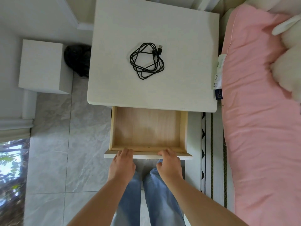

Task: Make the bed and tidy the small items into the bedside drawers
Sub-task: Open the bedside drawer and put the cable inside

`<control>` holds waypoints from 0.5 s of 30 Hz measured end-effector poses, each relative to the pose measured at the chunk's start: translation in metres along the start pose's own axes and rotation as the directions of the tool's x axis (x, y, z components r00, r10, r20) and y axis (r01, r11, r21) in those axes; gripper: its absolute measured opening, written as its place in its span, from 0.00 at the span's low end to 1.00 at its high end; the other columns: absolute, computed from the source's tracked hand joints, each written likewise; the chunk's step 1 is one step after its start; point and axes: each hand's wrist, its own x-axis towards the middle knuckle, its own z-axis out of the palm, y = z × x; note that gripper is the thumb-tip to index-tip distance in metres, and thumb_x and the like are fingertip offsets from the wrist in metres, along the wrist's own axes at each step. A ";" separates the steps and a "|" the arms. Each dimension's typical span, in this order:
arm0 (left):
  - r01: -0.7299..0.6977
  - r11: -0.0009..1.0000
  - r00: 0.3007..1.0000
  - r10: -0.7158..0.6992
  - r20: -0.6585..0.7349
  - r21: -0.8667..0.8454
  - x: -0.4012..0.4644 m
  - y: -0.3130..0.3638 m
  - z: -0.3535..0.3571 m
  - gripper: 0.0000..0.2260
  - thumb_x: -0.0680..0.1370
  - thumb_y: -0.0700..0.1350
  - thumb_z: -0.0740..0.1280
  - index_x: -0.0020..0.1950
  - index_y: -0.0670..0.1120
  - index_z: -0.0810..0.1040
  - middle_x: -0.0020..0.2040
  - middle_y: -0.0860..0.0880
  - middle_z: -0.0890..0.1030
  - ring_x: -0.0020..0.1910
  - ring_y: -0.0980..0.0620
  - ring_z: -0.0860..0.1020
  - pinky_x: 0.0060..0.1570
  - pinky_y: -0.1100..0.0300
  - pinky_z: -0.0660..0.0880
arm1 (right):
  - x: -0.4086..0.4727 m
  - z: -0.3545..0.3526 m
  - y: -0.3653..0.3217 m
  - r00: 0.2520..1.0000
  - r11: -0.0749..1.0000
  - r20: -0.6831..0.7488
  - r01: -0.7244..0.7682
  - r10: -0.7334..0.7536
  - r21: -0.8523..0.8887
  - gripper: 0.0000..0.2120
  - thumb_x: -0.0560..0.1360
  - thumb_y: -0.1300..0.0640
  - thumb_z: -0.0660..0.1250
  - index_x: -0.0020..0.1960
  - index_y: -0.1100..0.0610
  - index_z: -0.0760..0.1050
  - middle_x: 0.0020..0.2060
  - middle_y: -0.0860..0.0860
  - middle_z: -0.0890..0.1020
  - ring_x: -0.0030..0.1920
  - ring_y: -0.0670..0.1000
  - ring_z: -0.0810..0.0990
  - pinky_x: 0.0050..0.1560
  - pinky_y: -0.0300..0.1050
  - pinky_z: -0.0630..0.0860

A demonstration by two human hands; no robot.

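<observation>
Pale wood shows inside the drawer [147, 130], which stands pulled out from under the nightstand [153, 46] with nothing in it; the left hand [121, 165] and right hand [169, 165] both grip its white front, fingers curled over the top edge. The black cable [146, 60] lies coiled on the nightstand top, well apart from both hands. The drawer-opening step looks done, so next one hand should let go, reach for the cable and drop it inside.
</observation>
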 end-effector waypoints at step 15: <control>-0.078 0.914 0.973 -0.017 -0.229 -0.398 0.044 0.028 -0.065 0.04 0.78 0.49 0.67 0.45 0.50 0.78 0.42 0.56 0.78 0.40 0.59 0.78 0.40 0.62 0.76 | 0.038 -0.051 -0.042 0.933 0.943 -0.293 0.272 -0.210 0.191 0.08 0.74 0.60 0.68 0.52 0.50 0.79 0.47 0.44 0.79 0.50 0.46 0.76 0.54 0.41 0.73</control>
